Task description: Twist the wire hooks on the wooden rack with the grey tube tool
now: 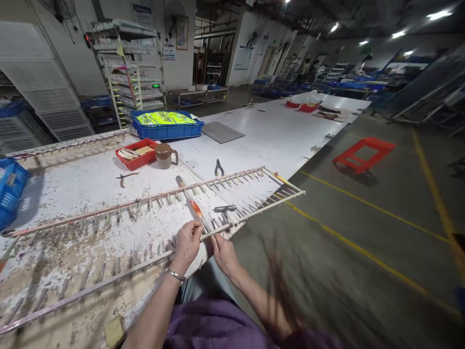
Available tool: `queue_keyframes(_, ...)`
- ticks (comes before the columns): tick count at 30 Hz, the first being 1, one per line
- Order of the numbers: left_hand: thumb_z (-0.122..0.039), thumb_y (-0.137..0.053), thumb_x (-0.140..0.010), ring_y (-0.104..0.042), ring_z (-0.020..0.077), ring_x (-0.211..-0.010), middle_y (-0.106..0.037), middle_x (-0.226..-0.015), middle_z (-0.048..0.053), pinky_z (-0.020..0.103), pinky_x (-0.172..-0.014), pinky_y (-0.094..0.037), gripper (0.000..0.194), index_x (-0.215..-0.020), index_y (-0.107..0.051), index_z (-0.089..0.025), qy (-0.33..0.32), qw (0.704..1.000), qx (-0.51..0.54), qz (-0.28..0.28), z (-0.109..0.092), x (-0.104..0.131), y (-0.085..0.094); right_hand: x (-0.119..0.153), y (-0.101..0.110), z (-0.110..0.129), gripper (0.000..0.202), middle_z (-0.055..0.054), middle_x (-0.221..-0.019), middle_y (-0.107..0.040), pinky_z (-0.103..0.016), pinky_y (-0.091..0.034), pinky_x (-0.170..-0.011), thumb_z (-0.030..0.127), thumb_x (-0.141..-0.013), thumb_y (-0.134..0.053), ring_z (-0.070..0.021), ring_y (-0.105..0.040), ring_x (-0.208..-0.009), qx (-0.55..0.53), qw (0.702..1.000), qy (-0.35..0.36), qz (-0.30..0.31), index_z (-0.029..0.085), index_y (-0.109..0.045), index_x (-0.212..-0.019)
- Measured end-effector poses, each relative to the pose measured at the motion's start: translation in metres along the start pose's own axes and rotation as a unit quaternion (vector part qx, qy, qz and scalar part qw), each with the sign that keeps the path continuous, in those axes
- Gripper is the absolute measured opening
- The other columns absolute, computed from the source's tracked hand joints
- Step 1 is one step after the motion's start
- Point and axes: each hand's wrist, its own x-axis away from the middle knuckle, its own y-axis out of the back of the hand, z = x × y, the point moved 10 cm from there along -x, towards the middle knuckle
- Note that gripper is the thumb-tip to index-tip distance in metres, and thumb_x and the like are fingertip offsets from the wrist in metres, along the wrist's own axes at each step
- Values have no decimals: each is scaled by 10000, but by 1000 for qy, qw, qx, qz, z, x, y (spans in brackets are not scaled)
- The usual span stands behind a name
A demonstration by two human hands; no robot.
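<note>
A long wooden frame with rows of pegs and small wire hooks lies across the white worktable. My left hand is at its near rail, fingers pinched at the lower end of an orange-red and white piece; the exact grip is too small to make out. Just to the right, my right hand has its fingers closed at the underside of the same rail, and what they hold is hidden. A dark grey cylindrical tool rests across the frame, slightly beyond my hands. Black-handled pliers lie past the far rail.
Beyond the frame are a red tray, a brown mug, another pair of pliers, a blue crate of yellow pieces and a grey board. A blue basket stands left, a red stool on the floor right.
</note>
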Motion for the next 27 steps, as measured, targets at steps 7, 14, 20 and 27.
queue_keyframes(7, -295, -596, -949, -665, 190, -805, -742, -860, 44, 296, -785, -490, 175, -917, -731, -189, -13, 1000, -17, -1, -4, 1, 1, 10, -36, -8, 634, 92, -603, -404, -237, -261, -432, 875, -903, -487, -80, -208, -487, -303, 942, -128, 65, 248, -524, -819)
queue_keyframes(14, -342, -568, -949, -632, 195, -746, -701, -778, 33, 306, -738, -489, 226, -916, -736, -194, -11, 1000, -13, -4, 2, 2, 1, 7, -34, 1, 441, 116, -664, -276, -188, -150, -475, 572, -1010, -553, -75, -95, -573, -394, 901, -145, 112, 249, -476, -721)
queue_keyframes(20, -340, -586, -948, -618, 175, -725, -673, -745, 6, 270, -702, -464, 207, -912, -733, -199, 4, 1000, -16, -7, 8, 2, 3, 11, -36, -18, 465, 98, -585, -422, -198, -235, -423, 631, -981, -600, -65, -208, -466, -333, 921, -175, 99, 228, -561, -752)
queue_keyframes(27, -337, -588, -950, -620, 179, -727, -678, -742, 10, 276, -706, -470, 213, -923, -743, -193, 9, 1000, -18, -15, 9, 5, 4, 3, -6, -20, 416, 6, -575, -599, -274, -416, -570, 540, -827, -791, -161, -510, -569, -209, 971, -116, 24, 242, -598, -610)
